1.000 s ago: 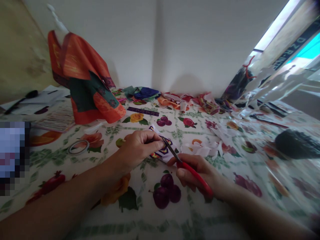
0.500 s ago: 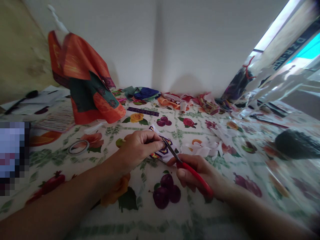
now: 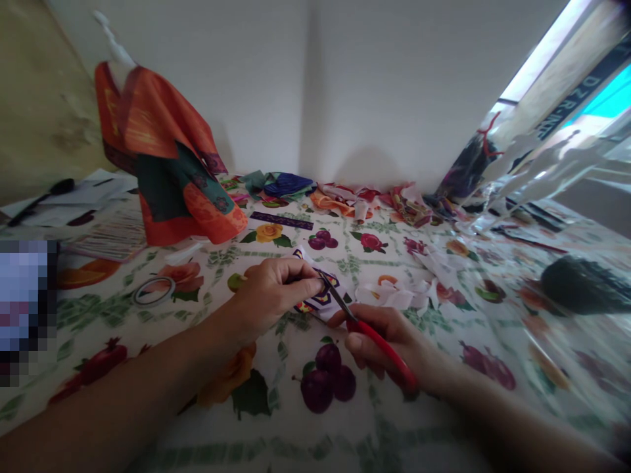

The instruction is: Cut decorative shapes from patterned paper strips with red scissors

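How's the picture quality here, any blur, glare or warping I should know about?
Head view: dim overall, with the window strip at upper right blown out; wide-angle warping bends the edges and smears the dark object at right; a pixelated block covers the left edge; the left hand, right hand and red-handled scissors are fairly sharp at centre.
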`<state>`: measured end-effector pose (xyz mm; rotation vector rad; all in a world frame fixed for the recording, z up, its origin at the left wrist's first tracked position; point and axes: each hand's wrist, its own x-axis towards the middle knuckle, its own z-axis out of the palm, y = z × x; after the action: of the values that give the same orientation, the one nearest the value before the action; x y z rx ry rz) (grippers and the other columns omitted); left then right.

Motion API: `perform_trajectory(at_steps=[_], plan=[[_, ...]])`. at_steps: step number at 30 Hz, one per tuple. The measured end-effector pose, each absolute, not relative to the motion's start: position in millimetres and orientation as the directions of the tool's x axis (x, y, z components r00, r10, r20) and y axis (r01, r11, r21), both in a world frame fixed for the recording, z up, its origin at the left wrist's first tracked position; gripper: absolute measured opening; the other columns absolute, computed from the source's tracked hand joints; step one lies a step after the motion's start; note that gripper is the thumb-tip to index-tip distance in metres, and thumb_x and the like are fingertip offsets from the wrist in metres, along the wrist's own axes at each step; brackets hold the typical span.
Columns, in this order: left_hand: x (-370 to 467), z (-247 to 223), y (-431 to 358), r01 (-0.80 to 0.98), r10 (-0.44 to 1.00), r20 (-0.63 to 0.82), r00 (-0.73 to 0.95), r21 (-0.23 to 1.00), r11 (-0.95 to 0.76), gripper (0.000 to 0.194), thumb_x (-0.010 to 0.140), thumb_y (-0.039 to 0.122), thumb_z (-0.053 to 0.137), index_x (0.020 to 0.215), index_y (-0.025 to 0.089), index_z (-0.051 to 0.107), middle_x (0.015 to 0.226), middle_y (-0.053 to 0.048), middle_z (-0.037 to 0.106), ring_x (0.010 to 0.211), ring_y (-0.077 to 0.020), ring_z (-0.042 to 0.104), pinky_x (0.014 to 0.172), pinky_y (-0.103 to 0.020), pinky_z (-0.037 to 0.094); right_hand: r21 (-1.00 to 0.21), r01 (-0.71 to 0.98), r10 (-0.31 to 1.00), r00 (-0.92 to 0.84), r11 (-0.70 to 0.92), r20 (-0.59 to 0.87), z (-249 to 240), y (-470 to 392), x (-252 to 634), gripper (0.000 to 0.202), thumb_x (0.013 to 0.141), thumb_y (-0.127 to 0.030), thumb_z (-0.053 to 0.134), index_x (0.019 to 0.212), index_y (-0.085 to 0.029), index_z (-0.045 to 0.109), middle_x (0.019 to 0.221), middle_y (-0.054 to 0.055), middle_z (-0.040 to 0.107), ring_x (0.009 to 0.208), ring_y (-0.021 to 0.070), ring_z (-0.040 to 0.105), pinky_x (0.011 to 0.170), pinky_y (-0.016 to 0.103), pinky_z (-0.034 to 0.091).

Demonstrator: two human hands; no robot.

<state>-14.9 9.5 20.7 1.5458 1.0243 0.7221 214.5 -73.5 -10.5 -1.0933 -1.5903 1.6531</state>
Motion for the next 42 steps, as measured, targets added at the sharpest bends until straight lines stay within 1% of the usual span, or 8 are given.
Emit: perform_trajectory(at_steps=[5, 12, 21, 25, 30, 33, 37, 42], plan=[[-14.4, 20.0, 9.6, 0.234, 0.881, -0.11, 0.461, 0.972, -0.001, 0.018, 0.084, 0.037, 0.072, 0.081, 0.02, 0.077, 0.081, -0.006, 0.078, 0.078, -0.0213, 0.07, 0.073, -0.032, 0.055, -0.988, 0.097, 0.858, -0.491, -0.119, -0.151, -11.5, -73.7, 214.1, 0.045, 0.105, -0.056, 0.071, 0.121, -0.015, 0.069, 0.073, -0.001, 0.06, 0.053, 0.0081, 0.047, 0.046, 0.015, 0.036], [-14.9, 18.8, 9.3, 0.242, 0.895, -0.102, 0.434, 0.97, -0.007, 0.018, 0.083, 0.039, 0.073, 0.082, 0.021, 0.077, 0.082, -0.005, 0.078, 0.077, -0.0215, 0.07, 0.071, -0.032, 0.055, -0.987, 0.119, 0.866, -0.476, -0.107, -0.152, -12.9, -73.0, 214.6, 0.045, 0.105, -0.057, 0.071, 0.122, -0.015, 0.07, 0.072, -0.001, 0.06, 0.053, 0.0081, 0.047, 0.046, 0.016, 0.037], [-14.2, 16.8, 11.2, 0.225, 0.894, -0.107, 0.435, 0.974, 0.007, 0.021, 0.08, 0.039, 0.072, 0.083, 0.02, 0.078, 0.086, -0.007, 0.08, 0.083, -0.0233, 0.071, 0.075, -0.033, 0.055, -0.99, 0.125, 0.87, -0.477, -0.072, -0.123, -11.3, -73.5, 214.2, 0.045, 0.105, -0.057, 0.069, 0.122, -0.015, 0.07, 0.07, -0.002, 0.058, 0.053, 0.0076, 0.047, 0.046, 0.014, 0.035], [-14.4, 16.0, 11.3, 0.217, 0.894, -0.106, 0.436, 0.976, 0.01, 0.02, 0.08, 0.04, 0.073, 0.084, 0.021, 0.079, 0.087, -0.007, 0.08, 0.082, -0.0231, 0.071, 0.073, -0.032, 0.054, -0.989, 0.136, 0.872, -0.475, -0.06, -0.118, -9.6, -73.5, 214.4, 0.045, 0.105, -0.057, 0.07, 0.122, -0.015, 0.071, 0.072, -0.001, 0.06, 0.054, 0.0077, 0.049, 0.046, 0.014, 0.037], [-14.4, 17.3, 10.2, 0.224, 0.902, -0.099, 0.42, 0.975, 0.003, 0.019, 0.08, 0.038, 0.074, 0.082, 0.021, 0.079, 0.084, -0.006, 0.079, 0.077, -0.0215, 0.069, 0.068, -0.03, 0.052, -0.984, 0.166, 0.873, -0.468, -0.069, -0.14, -8.2, -73.8, 214.1, 0.049, 0.105, -0.06, 0.069, 0.123, -0.014, 0.071, 0.069, -0.002, 0.058, 0.052, 0.0077, 0.046, 0.045, 0.015, 0.035], [-14.3, 17.6, 9.7, 0.222, 0.902, -0.1, 0.42, 0.975, 0.005, 0.019, 0.079, 0.039, 0.074, 0.082, 0.021, 0.079, 0.083, -0.006, 0.078, 0.078, -0.0218, 0.068, 0.069, -0.03, 0.052, -0.985, 0.155, 0.873, -0.467, -0.076, -0.141, -7.4, -73.9, 213.0, 0.05, 0.104, -0.06, 0.069, 0.122, -0.014, 0.071, 0.069, -0.002, 0.057, 0.052, 0.0078, 0.046, 0.045, 0.015, 0.035], [-14.1, 17.3, 9.5, 0.232, 0.901, -0.117, 0.418, 0.973, 0.019, 0.021, 0.079, 0.041, 0.074, 0.082, 0.021, 0.079, 0.08, -0.006, 0.076, 0.072, -0.0202, 0.065, 0.062, -0.029, 0.048, -0.987, 0.139, 0.873, -0.467, -0.085, -0.141, -7.0, -74.4, 212.4, 0.05, 0.104, -0.06, 0.07, 0.12, -0.012, 0.071, 0.068, -0.002, 0.056, 0.052, 0.0073, 0.045, 0.044, 0.014, 0.034], [-13.8, 17.8, 9.7, 0.24, 0.9, -0.118, 0.42, 0.971, 0.016, 0.022, 0.078, 0.041, 0.073, 0.083, 0.02, 0.079, 0.082, -0.007, 0.076, 0.079, -0.0217, 0.066, 0.067, -0.03, 0.048, -0.987, 0.129, 0.872, -0.468, -0.093, -0.144, -6.3, -74.9, 212.5, 0.046, 0.105, -0.057, 0.07, 0.122, -0.013, 0.07, 0.069, -0.002, 0.056, 0.052, 0.0068, 0.045, 0.044, 0.014, 0.034]])
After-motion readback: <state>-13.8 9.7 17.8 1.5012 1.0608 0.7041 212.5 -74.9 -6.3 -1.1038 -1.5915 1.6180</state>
